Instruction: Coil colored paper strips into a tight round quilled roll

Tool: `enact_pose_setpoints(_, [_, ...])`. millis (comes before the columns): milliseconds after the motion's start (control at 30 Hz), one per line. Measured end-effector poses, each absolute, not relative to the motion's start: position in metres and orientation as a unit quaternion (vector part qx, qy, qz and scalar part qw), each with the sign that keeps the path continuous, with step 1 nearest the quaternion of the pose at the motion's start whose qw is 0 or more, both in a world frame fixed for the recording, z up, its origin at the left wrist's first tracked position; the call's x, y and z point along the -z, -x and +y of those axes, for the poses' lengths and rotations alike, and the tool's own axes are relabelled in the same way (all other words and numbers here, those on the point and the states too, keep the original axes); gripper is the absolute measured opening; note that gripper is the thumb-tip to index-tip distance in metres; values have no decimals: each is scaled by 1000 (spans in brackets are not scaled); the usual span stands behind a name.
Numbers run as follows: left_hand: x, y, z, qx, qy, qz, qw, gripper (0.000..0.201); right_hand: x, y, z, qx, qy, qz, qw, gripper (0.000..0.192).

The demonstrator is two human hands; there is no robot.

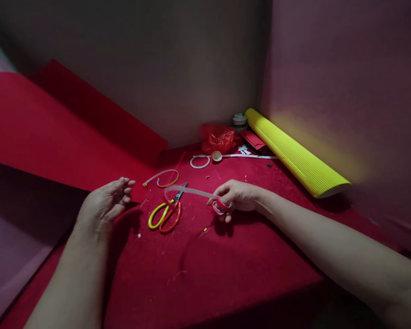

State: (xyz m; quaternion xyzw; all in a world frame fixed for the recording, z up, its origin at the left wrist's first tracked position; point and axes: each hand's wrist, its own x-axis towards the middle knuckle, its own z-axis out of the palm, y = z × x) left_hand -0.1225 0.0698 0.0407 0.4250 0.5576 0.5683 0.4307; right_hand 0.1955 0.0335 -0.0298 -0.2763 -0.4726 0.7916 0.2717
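Note:
My right hand is closed on a small red ribbed coil above the red cloth. A translucent, pale strip reaches left from those fingers and curls round at its far end, over the scissors. The scissors, with one yellow and one red handle, lie slightly apart on the cloth. My left hand hovers to the left with loosely bent fingers and nothing visible in them. Close to it is a large red sheet. Beyond the scissors rests a curved pale strip with yellow parts.
A rolled yellow corrugated sheet leans along the right wall. Toward the back corner are a red plastic bag, a lidded jar, red packets, a white ring and a small round piece. Scraps dot the red cloth.

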Motion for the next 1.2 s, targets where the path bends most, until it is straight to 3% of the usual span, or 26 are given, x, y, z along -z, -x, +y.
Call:
enact_pose_setpoints(133, [-45,88,47,-564,-468,540,413,9,30,-191,33,-774,286,-451,341,30])
enact_pose_setpoints(267, [-37,34,18,-322,-623,507,501,22,33,-182,30,-727,300,-467,404,22])
enact_pose_setpoints(400, [-22,2,4,-229,-628,465,581,27,34,-172,24,-661,333,-497,453,16])
enact_pose_setpoints(667, [-14,3,7,-271,-598,431,619,20,32,-174,21,-707,275,-478,443,22])
enact_pose_setpoints(1033, [-9,24,27,-404,-570,467,542,22,27,-185,30,-746,204,-351,528,21])
enact_pose_setpoints(1200, [-11,26,29,-401,-572,494,518,22,25,-187,31,-767,197,-303,531,20])
